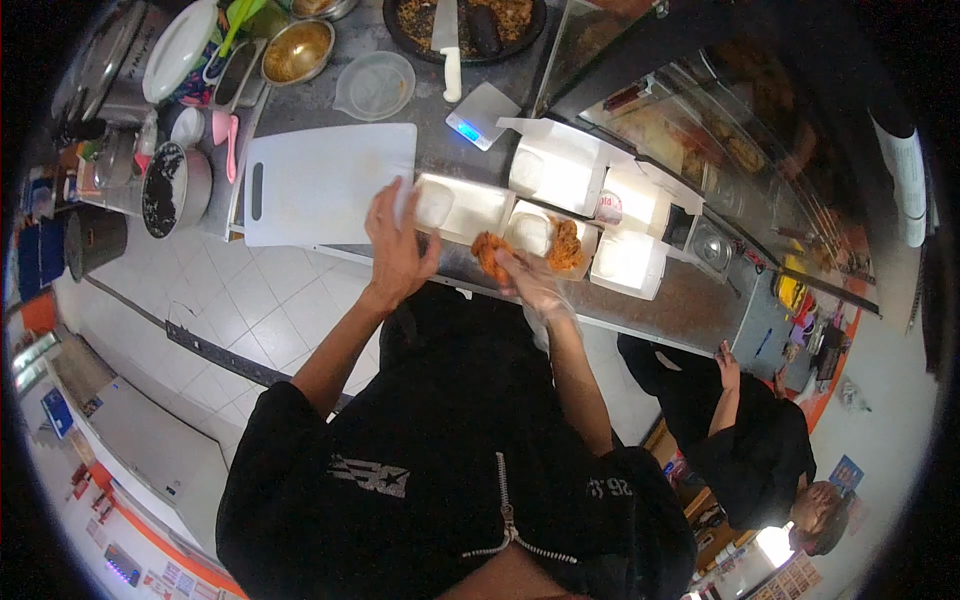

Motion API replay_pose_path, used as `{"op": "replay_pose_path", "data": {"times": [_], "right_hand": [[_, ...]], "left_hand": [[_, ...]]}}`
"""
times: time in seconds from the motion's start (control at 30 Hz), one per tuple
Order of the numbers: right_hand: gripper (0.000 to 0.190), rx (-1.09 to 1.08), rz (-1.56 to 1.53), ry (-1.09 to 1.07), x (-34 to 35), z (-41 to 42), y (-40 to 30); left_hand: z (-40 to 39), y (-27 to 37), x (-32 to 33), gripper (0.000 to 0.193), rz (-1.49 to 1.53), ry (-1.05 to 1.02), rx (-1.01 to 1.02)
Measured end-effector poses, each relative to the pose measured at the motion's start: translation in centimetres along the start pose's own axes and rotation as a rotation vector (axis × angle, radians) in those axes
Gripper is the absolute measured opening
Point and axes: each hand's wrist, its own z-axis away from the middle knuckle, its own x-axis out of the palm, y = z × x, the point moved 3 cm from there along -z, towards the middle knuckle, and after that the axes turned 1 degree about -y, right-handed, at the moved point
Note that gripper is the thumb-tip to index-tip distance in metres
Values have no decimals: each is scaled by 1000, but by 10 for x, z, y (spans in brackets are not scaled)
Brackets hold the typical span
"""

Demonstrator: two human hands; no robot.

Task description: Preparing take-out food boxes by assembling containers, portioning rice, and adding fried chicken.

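Observation:
My right hand [529, 281], in a clear plastic glove, grips a piece of fried chicken [490, 253] above the counter's front edge. Beside it, an open paper box [589, 259] holds a white rice portion [529, 232] and another fried chicken piece [566, 246]. My left hand [399, 251] is bare, its thumb and fingers apart, at the left end of a second open box [480, 206]. That box has a white rice portion [434, 205] at its left end. Whether my left fingers touch the box's edge, I cannot tell.
More open boxes [559, 161] stand behind. A white cutting board [330, 187] lies left, a digital scale [484, 116] at the back. A white-handled knife [451, 71] rests across a dark round pan [394, 37]. A glass display case [675, 135] borders the right; a co-worker [739, 457] stands there.

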Motion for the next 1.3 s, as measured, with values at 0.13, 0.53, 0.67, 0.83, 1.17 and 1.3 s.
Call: {"op": "replay_pose_path", "data": {"times": [0.13, 0.53, 0.67, 0.83, 1.17, 1.3], "right_hand": [[57, -433, 429, 389, 16, -28, -37], [28, 87, 940, 866, -88, -5, 61], [32, -102, 750, 836, -85, -12, 69], [33, -175, 658, 749, -48, -9, 78], [26, -104, 322, 585, -28, 4, 69], [24, -274, 91, 724, -27, 24, 116]], "left_hand": [[-3, -50, 40, 50, 162, -32, -151], [-22, -93, 99, 30, -53, -346, -305], [-31, -87, 84, 25, -126, -378, -172], [-40, -136, 58, 18, -231, -345, -134], [-61, -167, 44, 14, -68, -362, -72], [-37, -149, 51, 22, -9, -412, -73]]}}
